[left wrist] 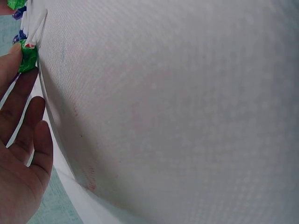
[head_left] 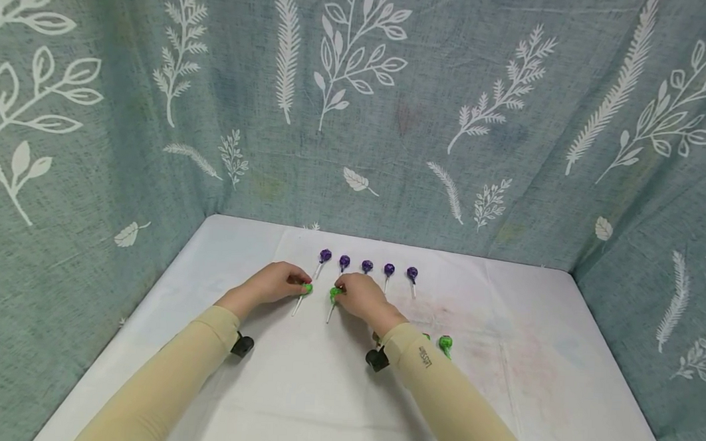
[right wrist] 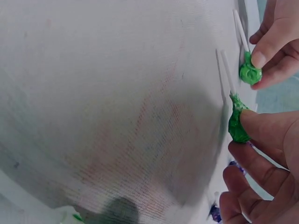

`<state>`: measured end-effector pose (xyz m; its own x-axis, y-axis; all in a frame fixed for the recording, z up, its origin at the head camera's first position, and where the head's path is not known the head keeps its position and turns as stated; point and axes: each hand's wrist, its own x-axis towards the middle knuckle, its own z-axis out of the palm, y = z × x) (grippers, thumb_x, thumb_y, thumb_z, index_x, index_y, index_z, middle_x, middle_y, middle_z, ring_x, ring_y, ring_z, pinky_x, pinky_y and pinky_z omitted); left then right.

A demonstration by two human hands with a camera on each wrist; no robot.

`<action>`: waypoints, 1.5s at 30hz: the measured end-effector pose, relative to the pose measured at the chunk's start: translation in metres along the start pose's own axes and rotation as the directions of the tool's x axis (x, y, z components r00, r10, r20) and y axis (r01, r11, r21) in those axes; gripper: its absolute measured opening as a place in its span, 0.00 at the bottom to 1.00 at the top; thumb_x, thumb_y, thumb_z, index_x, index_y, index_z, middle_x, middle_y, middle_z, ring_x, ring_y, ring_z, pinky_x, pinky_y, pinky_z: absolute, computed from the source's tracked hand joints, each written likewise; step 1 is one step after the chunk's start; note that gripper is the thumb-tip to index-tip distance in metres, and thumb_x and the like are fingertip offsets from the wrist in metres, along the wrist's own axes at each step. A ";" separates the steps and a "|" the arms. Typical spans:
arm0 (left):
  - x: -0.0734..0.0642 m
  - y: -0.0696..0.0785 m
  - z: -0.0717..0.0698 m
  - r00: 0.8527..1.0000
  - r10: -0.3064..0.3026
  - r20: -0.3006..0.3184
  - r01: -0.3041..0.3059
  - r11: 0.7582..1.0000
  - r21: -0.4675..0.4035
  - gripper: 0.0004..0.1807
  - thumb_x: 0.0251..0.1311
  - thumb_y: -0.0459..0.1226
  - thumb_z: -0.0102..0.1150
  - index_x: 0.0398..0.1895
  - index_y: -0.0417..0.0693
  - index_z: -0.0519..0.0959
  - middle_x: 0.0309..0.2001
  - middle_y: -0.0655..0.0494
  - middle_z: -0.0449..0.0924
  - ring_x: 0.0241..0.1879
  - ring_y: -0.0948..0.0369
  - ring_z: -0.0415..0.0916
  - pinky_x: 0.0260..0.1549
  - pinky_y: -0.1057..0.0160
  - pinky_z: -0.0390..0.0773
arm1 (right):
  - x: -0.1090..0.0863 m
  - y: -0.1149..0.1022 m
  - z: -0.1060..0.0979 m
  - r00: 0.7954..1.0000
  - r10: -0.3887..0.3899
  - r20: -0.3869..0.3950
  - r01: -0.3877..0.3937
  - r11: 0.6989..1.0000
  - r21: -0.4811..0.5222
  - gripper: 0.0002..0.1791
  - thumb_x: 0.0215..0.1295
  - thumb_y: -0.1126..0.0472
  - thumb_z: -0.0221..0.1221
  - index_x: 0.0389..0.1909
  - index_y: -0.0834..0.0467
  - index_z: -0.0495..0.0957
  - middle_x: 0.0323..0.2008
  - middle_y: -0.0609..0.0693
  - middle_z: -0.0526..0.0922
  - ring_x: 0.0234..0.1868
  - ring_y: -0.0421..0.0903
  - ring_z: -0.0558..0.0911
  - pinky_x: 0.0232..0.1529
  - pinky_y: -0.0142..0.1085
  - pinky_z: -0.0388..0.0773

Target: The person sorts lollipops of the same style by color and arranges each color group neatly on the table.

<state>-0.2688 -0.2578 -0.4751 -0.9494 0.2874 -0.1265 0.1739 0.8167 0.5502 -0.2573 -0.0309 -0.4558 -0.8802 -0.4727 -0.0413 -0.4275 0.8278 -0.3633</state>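
My left hand (head_left: 278, 282) pinches a green-wrapped lollipop (head_left: 307, 289) by its candy head, between thumb and fingertips. A short way to the right, my right hand (head_left: 362, 295) holds another green lollipop (head_left: 334, 295) in the same manner. Both white sticks point toward me, close over the white cloth. The right wrist view shows the thumb on the green wrapper (right wrist: 237, 126), with the other fingers loosely bent below. In the left wrist view, thumb and index finger press the green head (left wrist: 29, 57) from two sides. Just beyond the hands, purple lollipops (head_left: 325, 254) form a row.
Several purple lollipops, the rightmost (head_left: 412, 273) included, lie with sticks toward me. More green lollipops (head_left: 445, 343) lie by my right forearm, partly hidden by the sleeve. A white cloth (head_left: 296, 384) covers the table; a leaf-patterned curtain (head_left: 391, 182) encloses its back and sides.
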 end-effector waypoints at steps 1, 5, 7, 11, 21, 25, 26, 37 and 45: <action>0.000 0.001 0.000 1.000 0.000 -0.002 0.000 1.000 -0.002 0.13 0.53 0.48 0.61 0.42 0.61 0.81 0.39 0.67 0.78 0.42 0.64 0.73 0.44 0.58 0.72 | 0.000 0.000 0.000 1.000 0.003 0.001 -0.003 1.000 -0.002 0.17 0.58 0.53 0.59 0.48 0.52 0.78 0.41 0.45 0.80 0.42 0.42 0.77 0.45 0.36 0.72; -0.002 0.002 0.002 1.000 -0.001 -0.003 0.001 1.000 0.002 0.14 0.53 0.48 0.61 0.43 0.60 0.80 0.40 0.66 0.78 0.43 0.64 0.73 0.44 0.58 0.71 | -0.001 0.000 0.003 1.000 0.013 0.005 -0.013 1.000 -0.013 0.16 0.59 0.53 0.59 0.48 0.51 0.78 0.43 0.45 0.80 0.44 0.43 0.77 0.47 0.36 0.72; -0.002 0.003 0.003 1.000 -0.004 -0.003 0.004 1.000 0.007 0.15 0.53 0.48 0.61 0.44 0.60 0.80 0.40 0.67 0.78 0.43 0.64 0.73 0.44 0.58 0.71 | -0.002 0.001 0.004 1.000 0.010 0.005 -0.010 1.000 -0.014 0.16 0.59 0.53 0.59 0.48 0.51 0.78 0.43 0.45 0.80 0.44 0.43 0.77 0.47 0.37 0.72; -0.003 0.003 0.003 1.000 -0.001 -0.008 0.002 1.000 0.018 0.16 0.53 0.48 0.61 0.46 0.60 0.80 0.40 0.67 0.77 0.42 0.64 0.73 0.43 0.58 0.72 | -0.002 0.001 0.004 1.000 0.008 0.008 -0.008 1.000 -0.012 0.18 0.59 0.52 0.58 0.50 0.51 0.77 0.42 0.45 0.80 0.43 0.42 0.77 0.45 0.36 0.72; -0.006 0.009 0.001 0.997 0.037 -0.063 -0.036 0.999 0.020 0.20 0.53 0.51 0.60 0.49 0.59 0.78 0.44 0.66 0.76 0.44 0.62 0.72 0.44 0.56 0.71 | -0.018 0.021 -0.017 0.999 -0.039 -0.006 0.040 0.992 0.122 0.21 0.62 0.49 0.55 0.55 0.52 0.74 0.47 0.48 0.78 0.47 0.45 0.76 0.46 0.39 0.73; -0.008 0.022 0.001 0.989 0.101 -0.104 -0.099 0.995 0.027 0.19 0.54 0.50 0.59 0.49 0.58 0.78 0.46 0.67 0.75 0.46 0.60 0.71 0.45 0.56 0.70 | -0.030 0.038 -0.030 0.994 -0.101 -0.045 0.107 0.981 0.164 0.20 0.62 0.49 0.54 0.54 0.51 0.74 0.47 0.47 0.77 0.47 0.45 0.75 0.46 0.39 0.72; -0.009 0.027 0.002 0.987 0.119 -0.105 -0.117 0.993 0.026 0.19 0.54 0.50 0.59 0.49 0.58 0.78 0.46 0.67 0.75 0.46 0.60 0.71 0.45 0.56 0.70 | -0.034 0.042 -0.033 0.993 -0.110 -0.051 0.117 0.979 0.167 0.20 0.62 0.49 0.54 0.54 0.51 0.75 0.48 0.47 0.77 0.47 0.44 0.75 0.46 0.39 0.72; -0.003 0.092 0.024 0.954 0.297 -0.038 -0.298 0.954 -0.020 0.16 0.55 0.48 0.59 0.48 0.61 0.78 0.47 0.64 0.77 0.45 0.63 0.72 0.44 0.62 0.71 | -0.084 0.091 -0.052 0.995 -0.029 -0.092 0.043 0.988 0.146 0.18 0.60 0.45 0.55 0.51 0.44 0.76 0.47 0.41 0.77 0.50 0.41 0.73 0.49 0.41 0.71; 0.002 0.113 0.053 0.932 0.362 0.018 -0.361 0.932 -0.014 0.20 0.55 0.52 0.57 0.50 0.58 0.77 0.46 0.70 0.75 0.45 0.66 0.71 0.44 0.63 0.71 | -0.115 0.119 -0.049 0.995 -0.013 -0.098 0.023 0.995 0.095 0.18 0.59 0.48 0.58 0.48 0.49 0.79 0.44 0.42 0.79 0.49 0.44 0.74 0.51 0.43 0.69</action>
<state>-0.2370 -0.1382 -0.4567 -0.8174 0.5722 0.0661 0.5017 0.6508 0.5699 -0.2167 0.1370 -0.4489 -0.8903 -0.4520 0.0547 -0.4260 0.7845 -0.4507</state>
